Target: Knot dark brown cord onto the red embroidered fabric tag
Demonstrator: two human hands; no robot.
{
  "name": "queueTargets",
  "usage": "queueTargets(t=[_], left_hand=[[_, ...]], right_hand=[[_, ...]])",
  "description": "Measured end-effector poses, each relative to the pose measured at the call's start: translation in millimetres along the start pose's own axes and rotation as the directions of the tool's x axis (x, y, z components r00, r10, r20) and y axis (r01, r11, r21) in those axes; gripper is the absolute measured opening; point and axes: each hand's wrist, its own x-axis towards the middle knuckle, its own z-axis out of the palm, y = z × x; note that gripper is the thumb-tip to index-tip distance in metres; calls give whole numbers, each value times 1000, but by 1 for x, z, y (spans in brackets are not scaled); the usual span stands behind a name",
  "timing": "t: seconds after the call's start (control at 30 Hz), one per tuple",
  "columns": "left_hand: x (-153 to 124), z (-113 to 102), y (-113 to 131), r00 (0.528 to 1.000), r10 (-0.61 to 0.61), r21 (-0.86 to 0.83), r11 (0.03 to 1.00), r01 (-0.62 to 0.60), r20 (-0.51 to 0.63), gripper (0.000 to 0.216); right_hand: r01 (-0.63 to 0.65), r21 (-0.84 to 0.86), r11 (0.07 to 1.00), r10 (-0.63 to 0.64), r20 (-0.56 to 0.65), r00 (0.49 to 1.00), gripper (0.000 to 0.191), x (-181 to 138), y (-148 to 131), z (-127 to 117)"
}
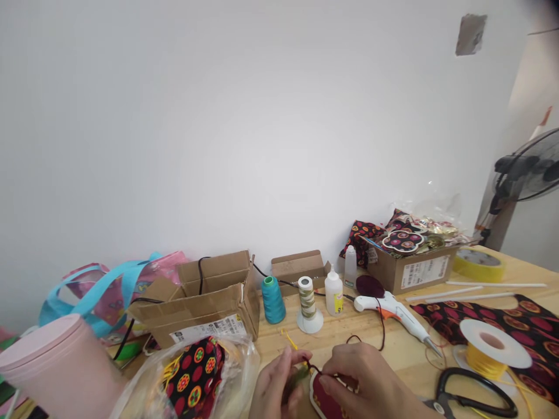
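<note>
Low in the head view, my left hand (277, 384) pinches a yellow-green cord or tassel end, fingers closed on it. Beside it, my right hand (369, 381) rests with curled fingers on a small dark red padded fabric piece (325, 400) with a white edge. Both hands meet at the top of that piece, where a dark thread (349, 339) loops away across the wooden table (340, 334). The lower parts of both hands are cut off by the frame edge.
A white glue gun (395, 313), teal thread cone (273, 299), striped spool (307, 302), glue bottles (334, 294), black scissors (474, 396) and yellow cord reel (491, 343) lie around. Cardboard boxes (209, 302), a plastic bag of patterned fabric (196, 375), a pink container (56, 364) and a fan (526, 174) stand nearby.
</note>
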Motion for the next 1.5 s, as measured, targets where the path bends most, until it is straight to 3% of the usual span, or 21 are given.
queueTargets(t=[0.23,0.43,0.53,0.67,0.77,0.87,0.97,1.07,1.3,1.5], left_hand=[[7,-4,-10,991,-52,33,998,48,120,46],[14,-7,-21,984,176,103,979,-174,-8,49],[14,-5,-20,974,224,113,969,-220,-23,43],[11,-4,-16,996,92,77,993,-93,18,40],[10,-5,-13,998,-23,-17,1000,24,62,44],[9,-7,-10,990,-58,-103,992,71,130,43],[8,-7,-8,981,-71,-108,990,92,178,41],[7,-5,-8,987,-80,-98,991,94,141,42],[7,-4,-9,988,-77,-95,991,90,131,42],[5,-6,-6,984,-66,-116,990,86,163,39]], right_hand=[[60,25,998,-57,-105,993,21,-2,5,0],[94,24,995,-92,-78,993,20,-1,1,-2],[81,15,997,-79,-108,991,20,-1,4,1],[50,13,999,-47,-153,987,22,0,10,5],[59,84,995,-33,-274,961,16,0,12,5],[102,138,985,-45,-363,931,16,0,10,4],[118,135,984,-76,-282,956,8,-1,6,5],[88,123,988,-61,-207,976,9,0,3,9],[119,200,973,-76,-210,975,14,1,2,16],[81,344,935,-45,-111,993,13,0,4,16]])
